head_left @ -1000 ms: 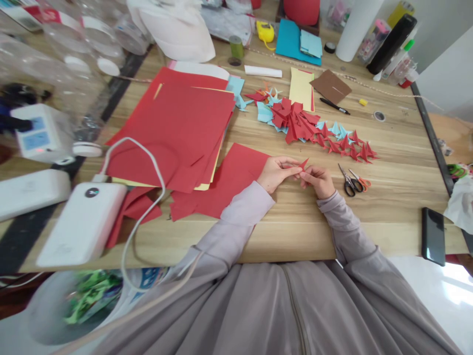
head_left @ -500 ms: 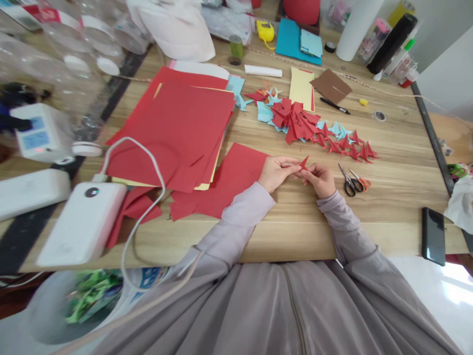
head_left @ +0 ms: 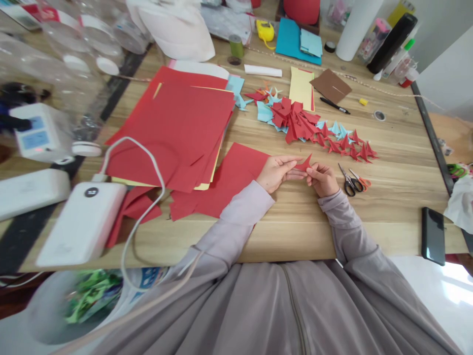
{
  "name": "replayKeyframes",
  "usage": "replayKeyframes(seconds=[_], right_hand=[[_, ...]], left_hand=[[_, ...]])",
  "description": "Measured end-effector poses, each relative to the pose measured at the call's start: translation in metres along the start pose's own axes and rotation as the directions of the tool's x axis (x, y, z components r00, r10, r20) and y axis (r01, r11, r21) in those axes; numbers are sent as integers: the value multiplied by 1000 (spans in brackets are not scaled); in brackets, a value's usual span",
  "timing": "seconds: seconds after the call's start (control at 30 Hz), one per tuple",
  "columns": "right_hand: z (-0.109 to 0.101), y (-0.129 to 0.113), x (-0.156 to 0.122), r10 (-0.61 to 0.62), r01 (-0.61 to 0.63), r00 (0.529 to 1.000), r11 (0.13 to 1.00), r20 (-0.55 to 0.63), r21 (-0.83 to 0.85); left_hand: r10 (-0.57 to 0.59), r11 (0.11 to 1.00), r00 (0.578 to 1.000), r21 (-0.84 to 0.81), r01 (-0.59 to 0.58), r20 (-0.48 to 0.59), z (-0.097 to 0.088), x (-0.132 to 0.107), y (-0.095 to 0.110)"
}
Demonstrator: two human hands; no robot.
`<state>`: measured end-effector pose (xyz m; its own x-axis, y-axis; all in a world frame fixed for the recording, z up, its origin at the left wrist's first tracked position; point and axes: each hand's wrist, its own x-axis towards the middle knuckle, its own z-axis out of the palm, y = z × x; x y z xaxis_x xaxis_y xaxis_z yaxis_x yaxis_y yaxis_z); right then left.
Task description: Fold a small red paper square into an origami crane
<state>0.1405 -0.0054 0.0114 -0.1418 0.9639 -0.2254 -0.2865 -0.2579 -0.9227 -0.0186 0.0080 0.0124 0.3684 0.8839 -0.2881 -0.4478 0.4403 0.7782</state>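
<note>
A small folded red paper piece [head_left: 304, 164] is pinched between both my hands just above the wooden table [head_left: 391, 197]. My left hand [head_left: 276, 171] grips its left end with thumb and fingers closed. My right hand [head_left: 323, 178] holds its right side, fingers curled. A loose red sheet [head_left: 229, 180] lies under my left wrist. Beyond my hands is a heap of folded red and light blue paper figures [head_left: 303, 123].
Scissors [head_left: 351, 181] lie just right of my right hand. A stack of red sheets [head_left: 177, 128] covers the left middle. A white power bank [head_left: 83, 222] with cable sits front left, a black phone [head_left: 433, 235] front right. A pen [head_left: 334, 106], brown card and bottles stand farther back.
The red piece has been pulled out a little wider and raised slightly, its point now showing above my fingers. My hands stay in the same spot.
</note>
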Motion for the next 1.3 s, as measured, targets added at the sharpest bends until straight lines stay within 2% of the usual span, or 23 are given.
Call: replayKeyframes(seconds=[0.2, 0.33, 0.6, 0.87, 1.1, 1.3], right_hand=[[-2, -1, 0, -6, 6, 999, 1000, -34, -14], [-3, 2, 1, -31, 29, 999, 998, -43, -50], [-1, 1, -2, -36, 55, 996, 963, 78, -263], [4, 0, -2, -41, 56, 997, 968, 67, -243], [4, 2, -3, -144, 158, 987, 943, 68, -293], [2, 2, -5, -209, 221, 975, 909, 72, -353]], left_hand=[[-10, 998, 999, -57, 12, 48, 1, -1, 4], [33, 997, 996, -69, -27, 83, 0, -1, 3], [197, 955, 980, 226, -193, 3, 1, 0, -6], [225, 959, 974, 187, -214, -39, -2, 3, -6], [245, 949, 968, 216, -229, -50, -1, 2, -4], [296, 911, 955, 308, -273, -29, -1, 1, -3]])
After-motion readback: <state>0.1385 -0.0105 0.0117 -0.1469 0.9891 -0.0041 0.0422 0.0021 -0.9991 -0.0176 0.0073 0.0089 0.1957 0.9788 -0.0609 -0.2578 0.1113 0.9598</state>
